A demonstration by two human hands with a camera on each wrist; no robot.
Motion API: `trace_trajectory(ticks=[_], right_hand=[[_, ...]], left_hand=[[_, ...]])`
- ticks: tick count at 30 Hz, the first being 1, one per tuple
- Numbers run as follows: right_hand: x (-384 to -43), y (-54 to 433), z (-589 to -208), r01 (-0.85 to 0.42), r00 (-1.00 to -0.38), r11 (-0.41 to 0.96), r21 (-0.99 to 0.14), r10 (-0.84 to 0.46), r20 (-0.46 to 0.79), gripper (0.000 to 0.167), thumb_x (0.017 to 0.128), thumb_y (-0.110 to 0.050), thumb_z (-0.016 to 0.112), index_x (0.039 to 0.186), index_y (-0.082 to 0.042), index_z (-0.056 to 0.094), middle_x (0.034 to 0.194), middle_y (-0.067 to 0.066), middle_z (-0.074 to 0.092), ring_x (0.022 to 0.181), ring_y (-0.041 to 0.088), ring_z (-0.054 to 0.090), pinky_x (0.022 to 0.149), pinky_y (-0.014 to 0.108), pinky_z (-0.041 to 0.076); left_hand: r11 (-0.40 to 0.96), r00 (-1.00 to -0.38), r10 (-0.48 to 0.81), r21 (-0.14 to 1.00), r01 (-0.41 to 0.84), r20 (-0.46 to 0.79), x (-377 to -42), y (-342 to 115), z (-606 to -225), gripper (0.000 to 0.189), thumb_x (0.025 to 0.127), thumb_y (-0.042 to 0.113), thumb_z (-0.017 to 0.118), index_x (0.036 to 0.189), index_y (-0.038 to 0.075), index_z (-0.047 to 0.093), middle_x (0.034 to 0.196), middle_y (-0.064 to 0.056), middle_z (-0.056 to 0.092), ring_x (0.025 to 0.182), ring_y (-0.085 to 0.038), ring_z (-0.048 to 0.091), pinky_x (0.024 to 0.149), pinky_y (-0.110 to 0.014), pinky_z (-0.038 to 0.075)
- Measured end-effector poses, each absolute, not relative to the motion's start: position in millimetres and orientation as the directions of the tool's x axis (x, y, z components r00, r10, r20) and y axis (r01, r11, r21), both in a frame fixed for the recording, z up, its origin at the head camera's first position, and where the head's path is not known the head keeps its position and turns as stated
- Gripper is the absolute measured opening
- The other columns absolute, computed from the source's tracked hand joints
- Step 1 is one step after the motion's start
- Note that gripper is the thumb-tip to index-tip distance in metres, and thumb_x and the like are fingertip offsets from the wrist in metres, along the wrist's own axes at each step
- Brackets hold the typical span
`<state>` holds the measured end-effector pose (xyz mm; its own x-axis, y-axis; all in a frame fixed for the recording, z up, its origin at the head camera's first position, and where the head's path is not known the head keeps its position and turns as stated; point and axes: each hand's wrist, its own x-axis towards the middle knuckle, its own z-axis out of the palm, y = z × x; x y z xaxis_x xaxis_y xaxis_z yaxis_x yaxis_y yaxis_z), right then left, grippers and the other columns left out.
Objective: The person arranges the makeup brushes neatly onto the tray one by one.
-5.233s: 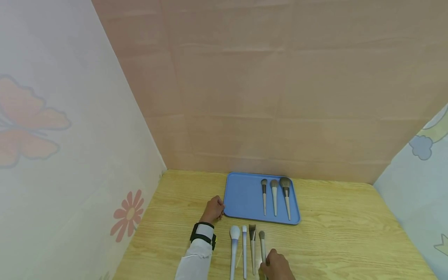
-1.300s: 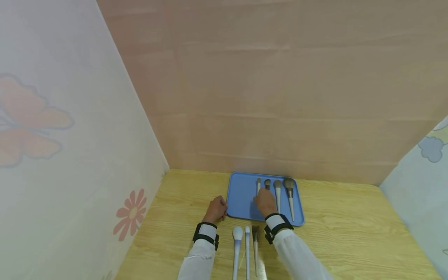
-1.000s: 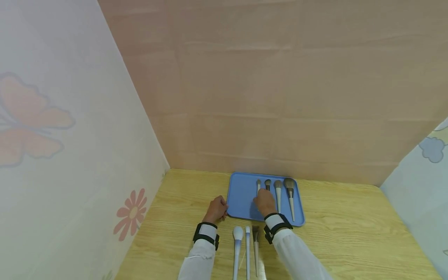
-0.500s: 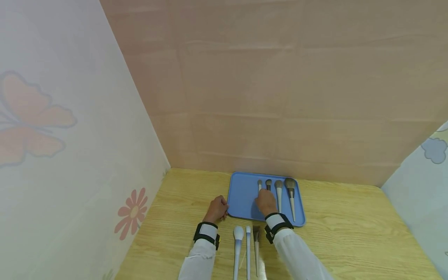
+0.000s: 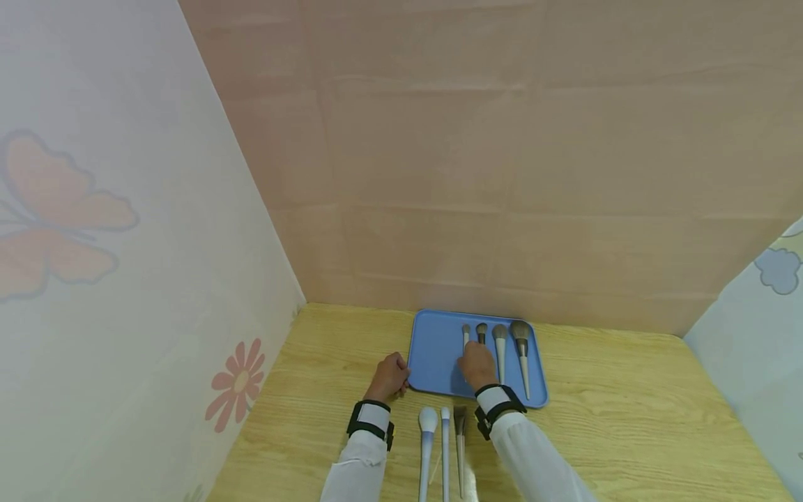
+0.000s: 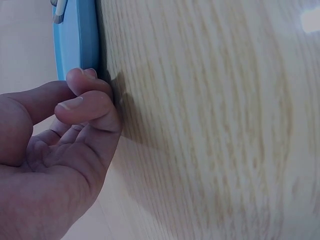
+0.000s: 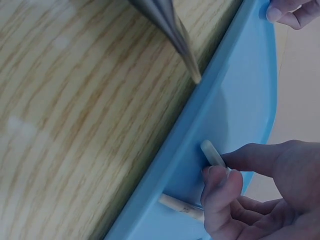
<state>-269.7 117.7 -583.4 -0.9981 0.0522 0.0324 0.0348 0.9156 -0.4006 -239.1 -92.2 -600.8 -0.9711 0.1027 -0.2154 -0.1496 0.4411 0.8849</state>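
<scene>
A blue tray (image 5: pixel 433 348) lies on the wooden table. My right hand (image 5: pixel 478 366) is over it, thumb and fingers pinching the pale handle of a small makeup brush (image 5: pixel 466 329). In the right wrist view the handle end (image 7: pixel 212 152) pokes out from the fingertips, close to the tray floor. Right of it lie three more makeup brushes: a dark-ferruled one (image 5: pixel 481 333), a pale one (image 5: pixel 500 348) and a large fluffy one (image 5: pixel 522 345). My left hand (image 5: pixel 387 376) pinches the tray's left rim near the front corner, its thumb over the edge in the right wrist view.
In front of the tray lie a large white-headed brush (image 5: pixel 427 446), a slim white one (image 5: pixel 445 446) and a dark angled one (image 5: pixel 461 439). A thin pale stick (image 5: pixel 436 467) sits among them. Walls (image 5: pixel 401 230) stand behind and at both sides.
My right hand has carried the small makeup brush from the table to the tray, left of the other three. Over the last second both hands have stayed almost still.
</scene>
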Motion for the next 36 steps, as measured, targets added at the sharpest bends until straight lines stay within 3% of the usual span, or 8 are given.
trace_trajectory(ticks=[11,16,36], right_hand=[[-272.1,119.8,-590.7,0.025,-0.996,0.909,-0.416,0.059,0.069,0.007,0.080,0.002,0.066,0.081,0.008,0.065,0.076,0.024,0.068,0.069,0.037,0.068,0.056,0.045,0.053],[-269.8,119.1,-585.8,0.036,-0.998,0.910,-0.414,0.051,0.024,0.008,0.083,0.001,0.064,0.083,0.009,0.066,0.079,0.024,0.070,0.074,0.038,0.069,0.061,0.047,0.054],[-272.2,119.6,-586.9,0.058,-0.998,0.912,-0.406,0.055,-0.019,0.013,0.086,-0.004,0.066,0.089,0.009,0.065,0.079,0.022,0.069,0.073,0.035,0.068,0.059,0.044,0.054]], left_hand=[[0.439,-0.969,0.106,0.885,-0.155,-0.222,-237.4,-92.1,-599.7,0.010,0.097,0.002,0.057,0.088,0.002,0.052,0.064,-0.011,0.061,0.047,-0.014,0.052,0.041,-0.023,0.041],[0.442,-0.969,0.102,0.883,-0.157,-0.224,-237.8,-91.9,-599.4,0.011,0.097,0.002,0.057,0.087,0.003,0.052,0.064,-0.011,0.060,0.047,-0.014,0.052,0.041,-0.023,0.041],[0.440,-0.973,0.088,0.885,-0.154,-0.213,-238.2,-90.8,-600.3,0.011,0.096,0.002,0.058,0.087,0.003,0.052,0.064,-0.010,0.060,0.047,-0.014,0.052,0.041,-0.023,0.040]])
